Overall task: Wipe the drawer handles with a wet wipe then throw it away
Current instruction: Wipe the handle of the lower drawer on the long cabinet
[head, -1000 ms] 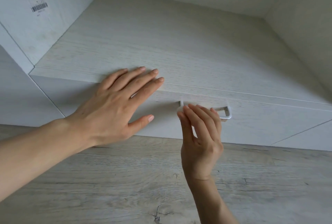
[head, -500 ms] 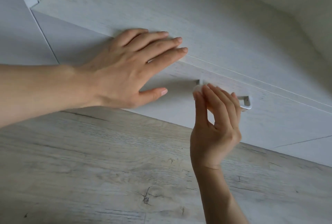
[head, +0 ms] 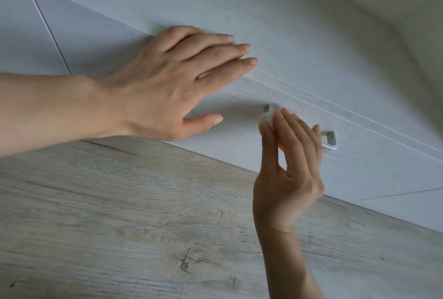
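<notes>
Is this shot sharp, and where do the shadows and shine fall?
Head view: soft, even light; the left hand throws a faint shadow on the pale wood-grain drawer front, towards the silver metal handle. Head view: only the handle's exposed corner gleams. Head view: the right hand pinching the white wet wipe and the grey plank floor look sharp; everything sits tilted.

A grey wood-grain floor (head: 115, 222) lies below the pale cabinet top (head: 275, 13).

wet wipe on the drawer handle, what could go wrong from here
The right hand pinches a small wad of wet wipe at the left end of the handle, so it may slip out. Its right end, bare now, could get skipped. If the flat left hand lifts, the drawer might slide.
</notes>
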